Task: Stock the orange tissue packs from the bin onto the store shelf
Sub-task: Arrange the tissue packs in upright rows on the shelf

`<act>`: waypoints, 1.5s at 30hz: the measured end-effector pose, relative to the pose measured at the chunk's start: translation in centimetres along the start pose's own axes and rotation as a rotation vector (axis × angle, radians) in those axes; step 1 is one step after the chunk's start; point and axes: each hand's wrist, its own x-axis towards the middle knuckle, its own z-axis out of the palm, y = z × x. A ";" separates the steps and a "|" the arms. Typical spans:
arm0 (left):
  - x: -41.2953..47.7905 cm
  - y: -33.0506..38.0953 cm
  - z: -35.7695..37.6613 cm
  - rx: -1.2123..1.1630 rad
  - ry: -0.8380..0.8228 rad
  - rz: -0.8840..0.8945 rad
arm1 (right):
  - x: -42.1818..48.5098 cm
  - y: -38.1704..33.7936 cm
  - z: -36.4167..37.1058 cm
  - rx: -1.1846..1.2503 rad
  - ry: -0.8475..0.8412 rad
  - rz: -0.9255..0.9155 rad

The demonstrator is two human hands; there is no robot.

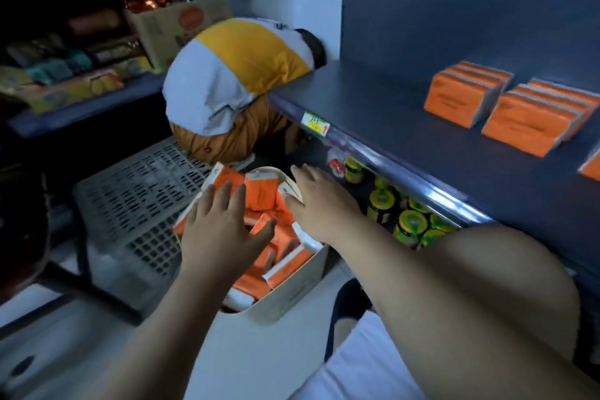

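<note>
- The left hand (220, 230) is over the bin (292, 295) with its fingers spread out flat. It holds nothing.
- The right hand (319, 201) is over the far right edge of the bin. Its fingers are straight and loose, and it holds nothing too.
- The bin is a pale tub on the floor, near the middle of the view. It is full of orange tissue packs (259, 195), all jumbled and tipped at different angles.
- The left hand is right above the packs. It may be touching one, but the view is too blurry to be sure.
- On the right is a dark shelf (389, 127). Two short rows of orange packs (522, 114) stand on it, side by side, far to the right.
- A yellow price tag (315, 124) is stuck on the front edge of the shelf.
- Under the shelf are jars with yellow lids (412, 221), close together.
- A grey crate (136, 198) with many holes sits to the left of the bin.
- Far behind the bin, another person in a white and yellow shirt (240, 68) bends down low.
- On the far left is another shelf with snack packs (65, 75) and a cardboard box (178, 29).
</note>
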 end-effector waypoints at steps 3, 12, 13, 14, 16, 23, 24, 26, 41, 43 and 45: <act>0.0 -1.7 2.7 -0.058 -0.106 -0.088 | 1.0 1.3 2.9 -0.030 -0.127 0.112; 2.7 -5.8 10.2 -0.184 -0.290 -0.315 | 4.5 3.6 7.7 -0.125 -0.221 0.277; 3.0 -6.4 10.8 -0.199 -0.280 -0.350 | 4.9 3.4 8.2 -0.150 -0.211 0.266; 3.3 -7.0 11.2 -0.212 -0.253 -0.384 | 5.4 3.2 8.8 -0.168 -0.213 0.259; 3.9 -8.3 11.5 -0.231 -0.158 -0.455 | 6.2 2.7 9.9 -0.175 -0.244 0.292; 7.6 -13.4 12.6 -0.237 -0.180 -0.591 | 8.2 3.1 12.1 -0.242 -0.327 0.422; 8.1 -14.1 12.8 -0.240 -0.202 -0.611 | 8.3 3.2 11.9 -0.225 -0.315 0.441; 8.9 -15.5 13.1 -0.176 -0.216 -0.601 | 8.6 3.3 11.5 -0.181 -0.282 0.476; 6.2 -11.4 2.8 -0.614 0.128 -0.478 | 7.0 2.6 0.0 1.240 0.135 0.621; 5.5 -9.1 0.7 -0.733 0.152 -0.438 | 5.6 2.5 -2.3 1.354 0.164 0.583; 5.0 -6.8 -1.3 -0.907 0.135 -0.403 | 3.9 2.6 -4.8 1.427 0.203 0.553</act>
